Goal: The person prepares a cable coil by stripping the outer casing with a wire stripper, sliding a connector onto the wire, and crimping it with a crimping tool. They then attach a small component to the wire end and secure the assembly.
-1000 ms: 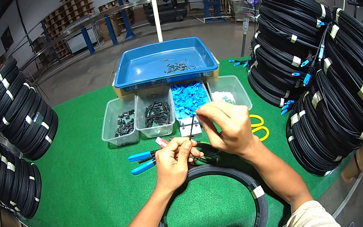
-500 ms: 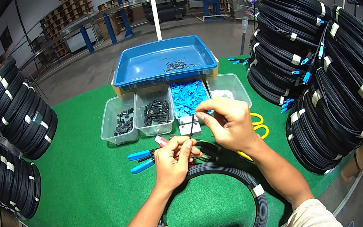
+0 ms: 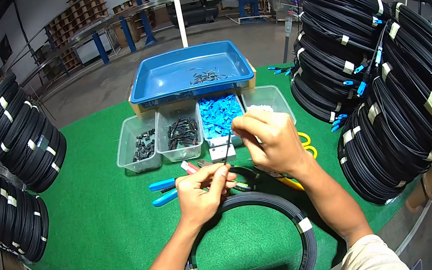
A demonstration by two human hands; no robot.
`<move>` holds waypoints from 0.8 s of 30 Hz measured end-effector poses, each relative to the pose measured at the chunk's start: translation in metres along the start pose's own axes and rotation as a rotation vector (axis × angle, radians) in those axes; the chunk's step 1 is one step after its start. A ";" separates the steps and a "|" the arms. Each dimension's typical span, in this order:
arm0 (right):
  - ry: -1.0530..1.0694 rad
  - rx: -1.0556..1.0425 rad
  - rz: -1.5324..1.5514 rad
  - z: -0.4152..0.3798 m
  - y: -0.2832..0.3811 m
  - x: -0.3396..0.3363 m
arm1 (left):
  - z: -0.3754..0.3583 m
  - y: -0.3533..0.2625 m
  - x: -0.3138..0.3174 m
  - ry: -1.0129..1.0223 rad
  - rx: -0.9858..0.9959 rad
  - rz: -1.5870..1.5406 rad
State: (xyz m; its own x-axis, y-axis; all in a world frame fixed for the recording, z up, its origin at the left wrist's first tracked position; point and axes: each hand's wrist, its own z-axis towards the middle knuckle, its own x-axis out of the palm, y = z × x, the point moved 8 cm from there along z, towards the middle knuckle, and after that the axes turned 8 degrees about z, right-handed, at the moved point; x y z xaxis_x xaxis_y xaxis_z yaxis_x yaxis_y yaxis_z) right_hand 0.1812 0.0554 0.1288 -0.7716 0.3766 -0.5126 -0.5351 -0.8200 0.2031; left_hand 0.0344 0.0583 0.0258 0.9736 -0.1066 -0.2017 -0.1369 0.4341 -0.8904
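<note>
My left hand (image 3: 201, 195) is closed, with thumb and fingers gripping a thin black cable (image 3: 228, 149) that points upward. At the cable's upper end, my right hand (image 3: 272, 142) is closed in a pinch; the exact contact between its fingertips is too small to see. Below both hands lies a coil of black cable (image 3: 309, 250) bound with white tape. Pliers with blue handles (image 3: 165, 198) rest left of my left hand, near a red and white tool (image 3: 188, 167). Scissors with yellow handles (image 3: 308, 146) lie partly behind my right hand. A small whitish block (image 3: 222, 152) stands behind the cable.
Clear bins hold black parts (image 3: 144, 145), more black pieces (image 3: 182, 133), blue connectors (image 3: 221, 116) and white parts (image 3: 260, 108). Behind them, a blue tray (image 3: 161, 76) contains short dark pieces. Cable coils are stacked at left (image 3: 19, 138) and right (image 3: 346, 29) on the green tabletop (image 3: 97, 238).
The whole view has shifted slightly to the left. Both hands keep nearly the same pose around the upright cable.
</note>
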 end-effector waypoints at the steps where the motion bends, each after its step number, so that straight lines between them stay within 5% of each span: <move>1: 0.010 0.013 -0.032 -0.004 -0.004 0.004 | 0.001 0.001 -0.004 -0.039 -0.007 -0.035; 6: 0.026 -0.022 -0.129 -0.008 0.008 0.007 | -0.001 0.011 -0.007 -0.086 -0.065 -0.031; 10: -0.051 0.038 0.115 -0.004 0.004 0.002 | 0.002 0.005 -0.002 -0.033 -0.031 -0.003; 13: -0.102 0.762 0.940 -0.027 -0.039 0.028 | 0.004 -0.001 -0.011 -0.126 0.087 0.041; 14: -0.101 0.761 0.942 -0.027 -0.040 0.027 | 0.004 -0.001 -0.013 -0.128 0.087 0.043; 16: -0.043 1.186 1.749 -0.047 -0.037 0.060 | 0.001 -0.015 -0.014 -0.151 0.252 0.221; 18: -0.041 1.119 1.706 -0.051 -0.041 0.067 | 0.001 -0.012 -0.009 -0.119 0.174 0.139; 21: -0.147 0.108 0.198 -0.011 0.002 0.004 | 0.002 0.003 -0.006 -0.039 -0.004 -0.093; 22: -0.181 -0.194 0.055 -0.013 0.011 0.004 | 0.003 0.003 -0.009 -0.040 -0.005 -0.095; 24: -0.195 -0.333 -0.117 -0.012 0.019 -0.003 | 0.005 0.011 -0.004 0.060 -0.131 -0.298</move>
State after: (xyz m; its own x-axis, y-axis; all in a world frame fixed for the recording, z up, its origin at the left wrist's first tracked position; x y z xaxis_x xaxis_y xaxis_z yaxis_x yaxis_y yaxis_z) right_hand 0.1780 0.0335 0.1244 -0.7801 0.5241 -0.3416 -0.5072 -0.8495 -0.1451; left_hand 0.0297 0.0676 0.0192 0.9625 -0.2654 0.0555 0.1262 0.2573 -0.9580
